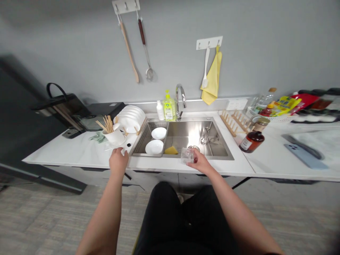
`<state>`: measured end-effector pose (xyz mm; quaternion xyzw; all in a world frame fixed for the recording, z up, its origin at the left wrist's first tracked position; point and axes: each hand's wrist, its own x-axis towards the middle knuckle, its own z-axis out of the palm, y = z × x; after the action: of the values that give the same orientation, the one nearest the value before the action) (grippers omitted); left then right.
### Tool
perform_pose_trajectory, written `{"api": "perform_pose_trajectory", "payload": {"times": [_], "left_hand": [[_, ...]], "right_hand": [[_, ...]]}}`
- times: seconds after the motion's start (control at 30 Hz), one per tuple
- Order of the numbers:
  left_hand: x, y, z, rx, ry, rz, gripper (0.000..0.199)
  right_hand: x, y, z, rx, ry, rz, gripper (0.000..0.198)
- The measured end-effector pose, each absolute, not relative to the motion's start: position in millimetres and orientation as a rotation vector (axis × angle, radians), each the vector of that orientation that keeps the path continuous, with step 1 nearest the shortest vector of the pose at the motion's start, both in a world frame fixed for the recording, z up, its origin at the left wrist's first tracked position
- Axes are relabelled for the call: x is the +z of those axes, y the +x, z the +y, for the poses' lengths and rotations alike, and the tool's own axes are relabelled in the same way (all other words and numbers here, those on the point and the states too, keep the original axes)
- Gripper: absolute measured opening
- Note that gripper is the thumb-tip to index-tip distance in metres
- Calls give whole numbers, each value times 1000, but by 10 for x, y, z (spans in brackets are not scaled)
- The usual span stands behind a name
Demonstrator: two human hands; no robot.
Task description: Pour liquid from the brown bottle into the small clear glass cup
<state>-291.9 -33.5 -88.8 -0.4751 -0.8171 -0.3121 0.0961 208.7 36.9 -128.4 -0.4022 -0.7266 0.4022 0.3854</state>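
Note:
My right hand (pixel 199 162) grips a clear, square-sided container (pixel 186 156) at the sink's front edge, thumb and fingers on its right side. My left hand (pixel 118 162) is at the counter's front edge, left of the sink, with curled fingers. Something small and whitish (pixel 123 151) shows at its fingertips, too small to name. Just beyond that hand stands a white holder (pixel 115 137) with several wooden chopsticks (pixel 107 124). In the steel sink (pixel 180 131), two white bowls (pixel 154 147) sit in a draining basket (pixel 142 141), and a yellow sponge (pixel 170 150) lies to their right.
Behind the sink are a faucet (pixel 180 95), a green soap bottle (pixel 169 108) and a white bottle (pixel 160 110). White plates (pixel 129 118) stand in a rack at left. On the right are a wooden rack (pixel 231 122), a brown bottle (pixel 251 141) and a phone (pixel 305 156).

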Motion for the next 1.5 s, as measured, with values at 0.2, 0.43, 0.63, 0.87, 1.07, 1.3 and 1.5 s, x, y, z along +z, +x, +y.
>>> {"api": "perform_pose_trajectory", "payload": {"times": [0.2,0.43,0.63,0.87,1.07,1.3,1.5], "left_hand": [[-1038,-3138,-369,-843,-1127,-2587,50],[-997,-3195,-248,-931,-1031,-2723,39],[-902,-3009,-436,-1216,-1034,-2631,36],[-678,-1811,-680,-2262,-1548,-2203,42],[-91,-1014,-795,-1790,-2399,-1928,34],[254,-713,-821,-1305,-2709,-1771,27],[404,-482,-856,-847,-2892,-1607,25]], "right_hand": [[-1303,2085,353,1036,-1029,-1866,64],[-1304,2082,357,1073,-1031,-1844,69],[-1330,2079,358,1078,-1024,-1830,72],[-1265,2014,195,996,-1001,-1827,81],[-1177,1993,-157,887,-1035,-1791,79],[-1007,2079,-456,803,-1006,-1825,83],[-751,1979,-710,751,-1023,-1889,88]]}}
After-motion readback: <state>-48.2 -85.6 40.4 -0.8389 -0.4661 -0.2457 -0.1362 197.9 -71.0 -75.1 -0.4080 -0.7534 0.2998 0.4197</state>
